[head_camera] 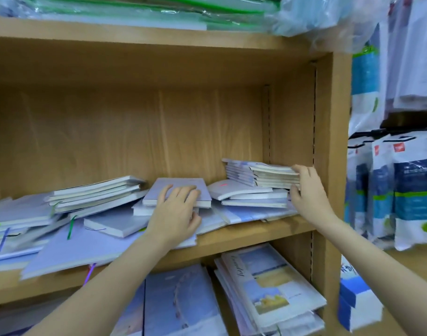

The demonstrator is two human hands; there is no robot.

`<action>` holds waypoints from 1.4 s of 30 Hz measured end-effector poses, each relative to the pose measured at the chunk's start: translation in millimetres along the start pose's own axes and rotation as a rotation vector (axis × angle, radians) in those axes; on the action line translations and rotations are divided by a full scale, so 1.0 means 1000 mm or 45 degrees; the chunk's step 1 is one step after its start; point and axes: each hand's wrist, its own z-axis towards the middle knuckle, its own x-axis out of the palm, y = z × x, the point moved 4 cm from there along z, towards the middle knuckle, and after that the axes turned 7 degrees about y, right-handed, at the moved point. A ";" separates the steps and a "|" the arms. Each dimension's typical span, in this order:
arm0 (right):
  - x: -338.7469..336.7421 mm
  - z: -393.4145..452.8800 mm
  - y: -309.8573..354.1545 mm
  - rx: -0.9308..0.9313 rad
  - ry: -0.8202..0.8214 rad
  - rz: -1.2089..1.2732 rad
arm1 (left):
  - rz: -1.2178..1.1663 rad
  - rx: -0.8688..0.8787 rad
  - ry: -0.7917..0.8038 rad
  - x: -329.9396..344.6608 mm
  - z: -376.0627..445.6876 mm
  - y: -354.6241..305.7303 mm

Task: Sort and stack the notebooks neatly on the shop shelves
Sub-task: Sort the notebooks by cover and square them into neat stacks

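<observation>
Pale blue and white notebooks lie jumbled along the wooden middle shelf (244,235). My left hand (177,212) rests on top of a lilac notebook (178,187) in the middle of the shelf, fingers over its cover and thumb under its front edge. My right hand (307,187) grips the right end of a small stack of notebooks (263,175) at the shelf's right end, fingers on top and thumb below. That stack sits on a few white notebooks (244,192). A tilted pile (96,192) lies to the left.
The shelf's right side panel (333,141) stands close beside my right hand. More notebooks (268,284) fill the shelf below. Green-edged plastic folders (135,8) lie on the top shelf. Packaged goods (411,195) hang on the right.
</observation>
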 end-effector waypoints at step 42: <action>0.043 -0.015 0.025 -0.274 0.356 -1.225 | 0.112 -0.040 0.493 0.029 0.084 -0.075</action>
